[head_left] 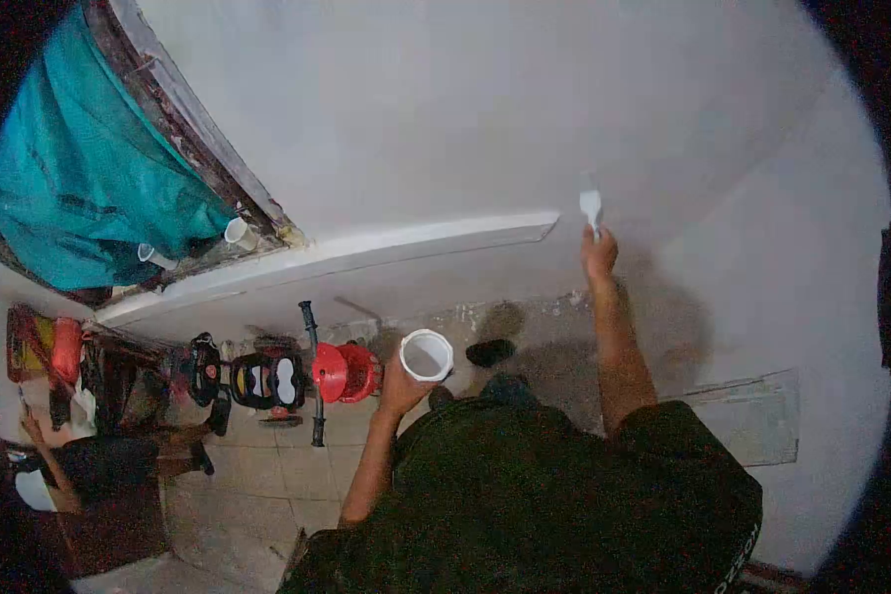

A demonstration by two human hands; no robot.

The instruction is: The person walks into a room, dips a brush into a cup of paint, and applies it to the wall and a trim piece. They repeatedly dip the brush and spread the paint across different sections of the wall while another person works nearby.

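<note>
My right hand [599, 255] is closed around the handle of a white brush [590, 203], whose bristle end points up against the pale wall [445, 119]. The brush is just right of the end of a white ledge [366, 241]. Lower and to the left, my left hand [401, 384] grips the side of a white cup [427, 355]. The cup's open top faces the camera, and what is inside is too dim to make out.
Two white cups [240, 234] [155, 256] stand on the sill by a teal cloth [89, 168]. Below the ledge are a red and black ride-on toy [344, 372] and another toy [267, 381]. Another person [99, 475] is at the lower left.
</note>
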